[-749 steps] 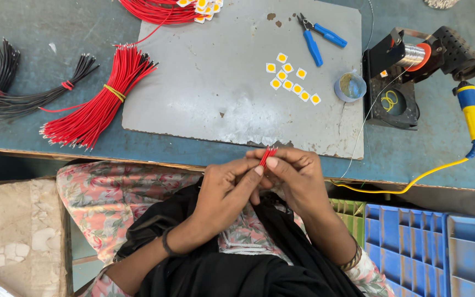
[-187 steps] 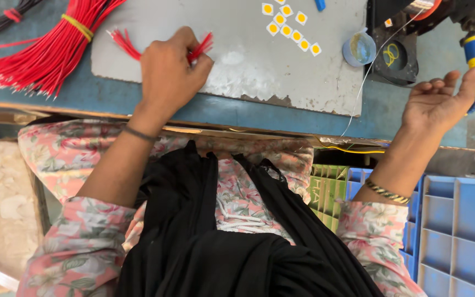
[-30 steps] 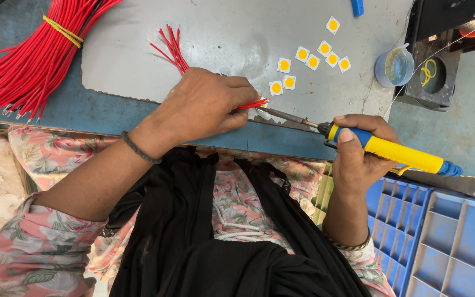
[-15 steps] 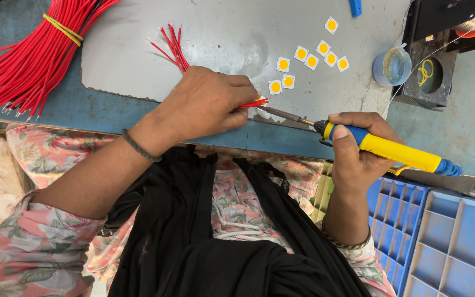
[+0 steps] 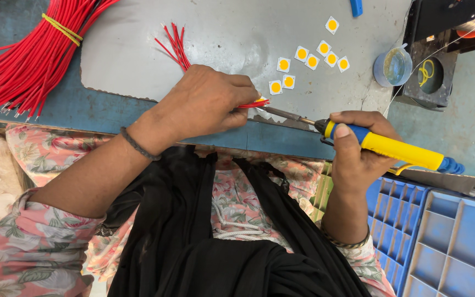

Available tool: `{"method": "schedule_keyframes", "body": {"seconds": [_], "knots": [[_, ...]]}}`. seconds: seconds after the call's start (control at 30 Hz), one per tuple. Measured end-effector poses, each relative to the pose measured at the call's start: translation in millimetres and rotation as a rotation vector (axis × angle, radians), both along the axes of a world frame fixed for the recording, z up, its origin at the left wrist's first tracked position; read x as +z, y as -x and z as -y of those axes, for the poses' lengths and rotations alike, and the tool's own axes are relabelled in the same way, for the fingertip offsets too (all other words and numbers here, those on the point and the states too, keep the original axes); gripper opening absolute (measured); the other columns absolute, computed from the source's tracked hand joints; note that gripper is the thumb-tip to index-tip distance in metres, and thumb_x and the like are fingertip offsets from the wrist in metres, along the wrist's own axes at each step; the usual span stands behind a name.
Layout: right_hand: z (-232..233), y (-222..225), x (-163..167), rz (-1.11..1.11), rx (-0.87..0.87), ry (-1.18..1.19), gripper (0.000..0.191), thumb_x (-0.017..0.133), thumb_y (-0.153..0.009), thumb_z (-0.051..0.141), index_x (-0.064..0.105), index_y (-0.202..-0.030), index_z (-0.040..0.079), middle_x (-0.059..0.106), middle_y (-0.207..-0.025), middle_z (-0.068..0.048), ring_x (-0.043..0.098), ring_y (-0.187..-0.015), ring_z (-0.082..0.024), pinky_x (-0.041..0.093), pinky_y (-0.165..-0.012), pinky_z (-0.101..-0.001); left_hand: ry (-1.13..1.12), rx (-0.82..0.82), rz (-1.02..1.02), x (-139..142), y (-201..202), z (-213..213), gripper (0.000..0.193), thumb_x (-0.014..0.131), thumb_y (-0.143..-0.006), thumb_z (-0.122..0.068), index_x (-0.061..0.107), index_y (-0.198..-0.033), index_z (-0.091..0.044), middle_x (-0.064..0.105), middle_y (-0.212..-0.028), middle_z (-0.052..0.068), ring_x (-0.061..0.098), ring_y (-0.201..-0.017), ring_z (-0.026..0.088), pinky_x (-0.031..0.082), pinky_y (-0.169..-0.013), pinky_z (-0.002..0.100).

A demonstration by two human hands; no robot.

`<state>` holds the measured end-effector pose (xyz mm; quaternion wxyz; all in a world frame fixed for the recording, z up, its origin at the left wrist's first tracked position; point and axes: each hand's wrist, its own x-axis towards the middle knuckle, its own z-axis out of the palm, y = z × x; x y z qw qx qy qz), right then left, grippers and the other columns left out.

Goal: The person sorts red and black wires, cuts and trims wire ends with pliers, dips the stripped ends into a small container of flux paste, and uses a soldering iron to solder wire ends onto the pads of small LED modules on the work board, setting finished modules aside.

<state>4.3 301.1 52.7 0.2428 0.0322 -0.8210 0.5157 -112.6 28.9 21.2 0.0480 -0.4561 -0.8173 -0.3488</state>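
Note:
My left hand (image 5: 207, 102) presses down on a few short red wires (image 5: 176, 47) near the front edge of the grey metal plate (image 5: 232, 33); their far ends fan out past my knuckles and one tip (image 5: 255, 103) pokes out by my fingers. My right hand (image 5: 358, 148) grips a soldering iron (image 5: 391, 148) with a yellow and blue handle. Its metal tip (image 5: 273, 113) touches the wire end beside my left fingers. Several small white squares with yellow discs (image 5: 309, 58) lie on the plate just beyond.
A large bundle of red wires (image 5: 34, 55) tied with a yellow band lies at the left. A small round blue tin (image 5: 392, 67) and a black stand with a solder spool (image 5: 441, 33) sit at the right. Blue compartment trays (image 5: 446, 242) are at the lower right.
Over the last second both hands stay almost still, the iron's tip kept at the wire end. Earlier my right hand reached for the iron at the right and brought it over.

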Motion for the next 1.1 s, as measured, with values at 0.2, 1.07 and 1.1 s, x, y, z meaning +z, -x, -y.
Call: {"method": "schedule_keyframes", "body": {"seconds": [0.2, 1.07, 1.1], "knots": [[0.4, 0.6, 8.3, 0.016, 0.052, -0.082, 0.018, 0.074, -0.1, 0.015, 0.072, -0.102, -0.003, 0.072, -0.093, -0.009, 0.065, -0.08, -0.011, 0.05, -0.077, -0.0214, -0.011, 0.002, 0.009, 1.9, -0.2, -0.6, 0.026, 0.072, -0.077, -0.016, 0.075, -0.103, -0.009, 0.071, -0.095, 0.003, 0.067, -0.072, 0.032, 0.049, -0.058, 0.046], [-139.4, -24.7, 35.1, -0.138, -0.49, -0.058, 0.011, 0.061, -0.096, 0.002, 0.064, -0.09, -0.007, 0.057, -0.076, -0.007, 0.044, -0.059, -0.01, 0.037, -0.058, -0.0229, 0.069, 0.039, -0.004, 10.2, -3.6, -10.8, 0.027, 0.073, -0.081, -0.02, 0.077, -0.107, -0.011, 0.074, -0.097, 0.0, 0.07, -0.074, 0.024, 0.051, -0.055, 0.039], [-138.7, -25.3, 34.1, -0.121, -0.484, -0.07, 0.011, 0.06, -0.095, 0.002, 0.064, -0.09, -0.007, 0.058, -0.077, -0.007, 0.045, -0.059, -0.009, 0.038, -0.058, -0.0227, 0.073, 0.04, -0.004, 10.1, -3.7, -10.4, 0.027, 0.073, -0.082, -0.02, 0.077, -0.107, -0.011, 0.074, -0.097, 0.0, 0.07, -0.074, 0.024, 0.051, -0.056, 0.039]]}}
